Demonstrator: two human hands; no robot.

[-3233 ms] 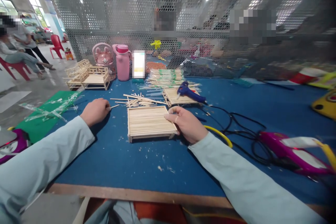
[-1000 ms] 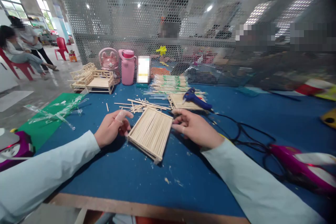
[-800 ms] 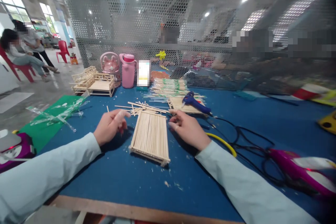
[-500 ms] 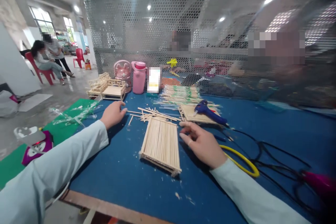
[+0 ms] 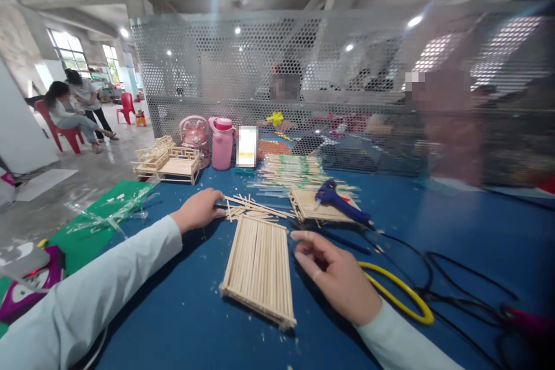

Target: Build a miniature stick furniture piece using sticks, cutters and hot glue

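Observation:
A flat panel of pale wooden sticks (image 5: 262, 266) lies on the blue table mat in front of me. My left hand (image 5: 200, 208) is at the left end of a loose pile of sticks (image 5: 255, 206), its fingertips around a stick end; whether it grips one is hard to tell. Just right of the panel, my right hand (image 5: 332, 272) hovers with fingers curved and apart, holding nothing. A blue glue gun (image 5: 342, 201) rests on a second stick panel (image 5: 303, 206) behind my right hand.
Small stick furniture (image 5: 177, 166), a pink bottle (image 5: 222, 144) and bundled sticks (image 5: 290, 170) stand behind. Black cables (image 5: 433, 269) and a yellow loop (image 5: 403, 299) lie right. A perforated screen (image 5: 182, 81) crosses the back; people are beyond.
My left hand has moved right to the loose stick pile, its fingers now at the stick ends. My right hand stays beside the panel. The camera view has shifted, so the table items appear lower.

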